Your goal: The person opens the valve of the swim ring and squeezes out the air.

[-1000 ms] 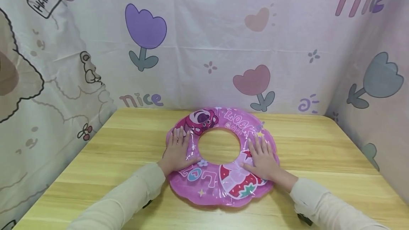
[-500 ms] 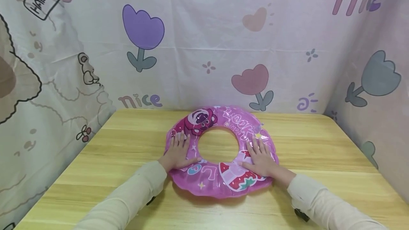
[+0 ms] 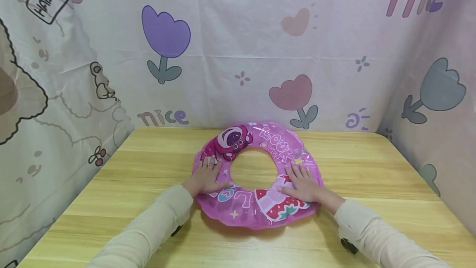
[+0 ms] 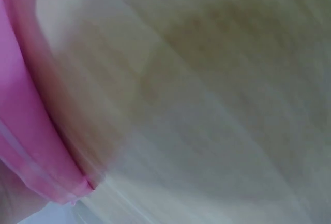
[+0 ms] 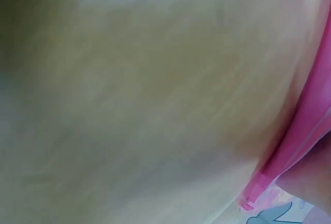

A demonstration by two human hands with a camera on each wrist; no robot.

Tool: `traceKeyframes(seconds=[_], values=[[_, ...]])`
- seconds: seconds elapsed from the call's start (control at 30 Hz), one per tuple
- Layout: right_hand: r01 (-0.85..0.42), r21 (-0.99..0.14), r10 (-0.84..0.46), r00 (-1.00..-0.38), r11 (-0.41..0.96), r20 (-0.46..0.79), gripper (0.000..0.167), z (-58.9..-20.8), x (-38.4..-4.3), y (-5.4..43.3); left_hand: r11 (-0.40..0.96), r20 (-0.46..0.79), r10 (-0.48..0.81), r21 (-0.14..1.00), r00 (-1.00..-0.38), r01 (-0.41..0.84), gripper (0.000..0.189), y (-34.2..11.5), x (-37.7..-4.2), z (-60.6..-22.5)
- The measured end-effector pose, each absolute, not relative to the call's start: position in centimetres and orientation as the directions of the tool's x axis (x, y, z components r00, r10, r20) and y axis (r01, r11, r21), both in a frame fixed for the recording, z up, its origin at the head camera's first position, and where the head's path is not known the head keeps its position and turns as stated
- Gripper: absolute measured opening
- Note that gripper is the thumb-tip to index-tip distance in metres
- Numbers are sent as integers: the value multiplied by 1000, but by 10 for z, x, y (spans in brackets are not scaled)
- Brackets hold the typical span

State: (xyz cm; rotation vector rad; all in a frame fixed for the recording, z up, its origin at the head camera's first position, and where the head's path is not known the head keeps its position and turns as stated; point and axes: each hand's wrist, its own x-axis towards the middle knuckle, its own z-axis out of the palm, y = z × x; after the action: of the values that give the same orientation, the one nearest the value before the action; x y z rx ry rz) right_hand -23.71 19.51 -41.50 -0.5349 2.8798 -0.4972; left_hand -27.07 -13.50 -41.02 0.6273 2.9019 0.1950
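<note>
A pink inflatable swim ring (image 3: 256, 214) with a bear, strawberry and letter print lies on the wooden table (image 3: 148, 156). On its left side rests my left hand (image 3: 205, 177), fingers straight and thumb spread toward the hole. My right hand (image 3: 303, 183) lies flat on the opposite side, over the strawberry print, with its fingers extended. The ring's front edge looks wavy and soft. In the left wrist view the ring's pink side (image 4: 39, 110) shows at the left edge; the right wrist view has its pink side (image 5: 305, 125) along the right.
Behind the table hangs a printed cloth (image 3: 230, 32) with tulips and hearts, and similar cloth lines the left and right sides. Dark wrist devices (image 3: 348, 245) peek out under the sleeves. The ring's far edge lies near the table's back edge.
The ring's front edge has drawn back away from me and its far side has risen slightly in view. Both hands stay flat on it, nearly in place.
</note>
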Motion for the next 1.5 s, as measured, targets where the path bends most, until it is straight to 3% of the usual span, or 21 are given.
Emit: traceKeyframes(seconds=[0.3, 0.47, 0.73, 1.07, 1.5], values=[[-314, -381, -377, -921, 870, -101, 87, -410, -237, 196, 919, -155, 389, 137, -908, 370, 95, -135, -269, -405], [-372, -337, -395, -919, 865, 2, 85, -407, -234, 196, 937, -185, 345, 119, -920, 327, 97, -135, -265, -398], [-455, -277, -422, -890, 846, 174, 63, -395, -218, 186, 963, -173, 258, 120, -950, 240, 90, -129, -251, -390], [-488, -375, -483, -868, 788, 113, 56, -385, -191, 160, 979, -119, 191, 99, -974, 180, 84, -110, -223, -387], [-579, -322, -587, -805, 749, 83, 60, -385, -166, 145, 985, -130, 168, 53, -977, 162, 80, -88, -199, -382]])
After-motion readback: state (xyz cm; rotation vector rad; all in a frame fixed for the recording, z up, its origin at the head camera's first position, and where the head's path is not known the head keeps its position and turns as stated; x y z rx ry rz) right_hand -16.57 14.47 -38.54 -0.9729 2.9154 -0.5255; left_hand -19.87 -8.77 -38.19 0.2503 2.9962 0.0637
